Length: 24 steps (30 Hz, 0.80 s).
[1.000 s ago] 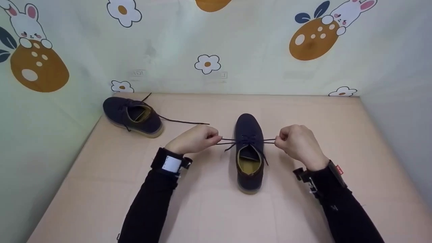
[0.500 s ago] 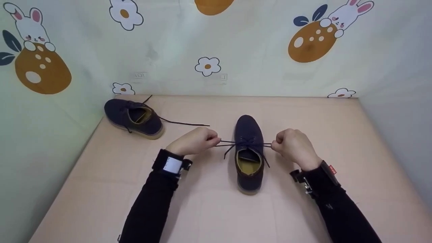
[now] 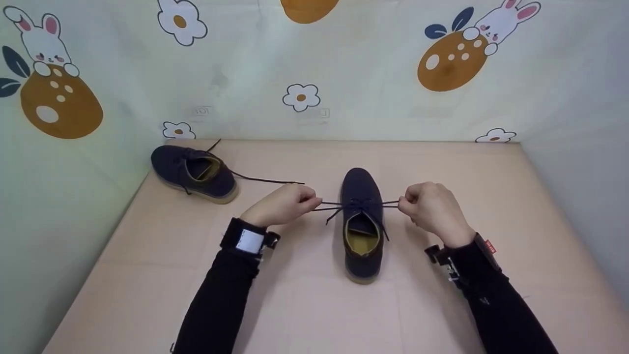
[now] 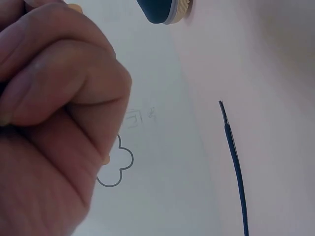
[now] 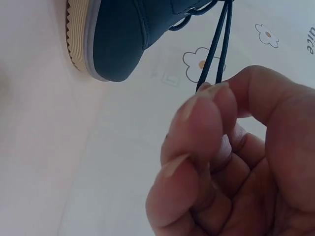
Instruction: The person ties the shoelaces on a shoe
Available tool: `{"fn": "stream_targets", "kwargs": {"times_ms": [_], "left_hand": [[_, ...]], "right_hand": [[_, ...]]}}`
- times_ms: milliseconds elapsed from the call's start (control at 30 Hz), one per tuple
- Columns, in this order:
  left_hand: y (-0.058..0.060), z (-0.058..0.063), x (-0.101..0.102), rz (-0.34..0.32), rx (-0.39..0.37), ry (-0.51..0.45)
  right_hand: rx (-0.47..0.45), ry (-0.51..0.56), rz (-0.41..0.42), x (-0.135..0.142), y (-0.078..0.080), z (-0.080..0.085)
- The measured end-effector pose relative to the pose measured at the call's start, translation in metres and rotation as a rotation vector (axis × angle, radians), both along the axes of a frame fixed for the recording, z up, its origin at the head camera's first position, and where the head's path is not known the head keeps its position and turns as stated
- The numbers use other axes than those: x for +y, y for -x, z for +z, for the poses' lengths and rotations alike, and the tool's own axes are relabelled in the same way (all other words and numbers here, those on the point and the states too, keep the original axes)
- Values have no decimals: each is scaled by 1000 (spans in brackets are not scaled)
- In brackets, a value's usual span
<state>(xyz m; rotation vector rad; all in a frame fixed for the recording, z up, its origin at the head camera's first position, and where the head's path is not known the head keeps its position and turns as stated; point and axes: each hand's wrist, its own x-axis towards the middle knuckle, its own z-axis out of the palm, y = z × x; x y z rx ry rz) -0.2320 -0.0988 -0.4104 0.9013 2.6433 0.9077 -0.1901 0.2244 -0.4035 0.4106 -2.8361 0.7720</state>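
Observation:
A navy lace-up shoe (image 3: pixel 362 187) stands in the middle of the table, toe pointing away, with a yellowish insole. On its left side my left hand (image 3: pixel 284 204) pinches a loop of the shoelace (image 3: pixel 328 209). Opposite, my right hand (image 3: pixel 435 211) pinches the other loop; in the right wrist view two strands of shoelace (image 5: pixel 216 46) run into its fingertips. Both loops stretch taut across the shoe's tongue. Two loose lace ends hang beside the opening. Curled fingers fill the left wrist view, where the left hand's grip is hidden.
A second navy shoe (image 3: pixel 196 172) lies at the back left, its lace untied. One long lace end (image 3: pixel 265 180) trails toward my left hand. Behind the pink table (image 3: pixel 314 305) rises a pale curtain (image 3: pixel 373 64) printed with rabbits and flowers.
Half a second ago my right hand drew slightly nearer the shoe, then moved back out and a little up. My left hand barely moved. Both loops stay pinched.

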Motion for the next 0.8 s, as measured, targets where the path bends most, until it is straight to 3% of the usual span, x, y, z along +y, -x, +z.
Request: {"fn": "stream_targets", "kwargs": {"times_ms": [100,233,367,467,567,633,800], "left_hand": [[-1,-2,1,23,12,-15],[-2,1,4,108,21,-34],[-9,14,8,249,102,13],[-20,27,12,294,82,24],[-34,33,18,232,-43,2],[-42,30,23,164,-122,5],[-49,6,36,44,-194,24]], "right_hand": [[-34,-7,-12,-1,0,-1],[-86,-8,-12,-2,1,3],[-79,-15,-23,-2,-2,10],[-83,-15,-25,-3,-8,14],[-148,-6,18,-7,-16,12],[-205,8,64,-10,-20,8],[-315,62,143,-17,-26,-9]]}}
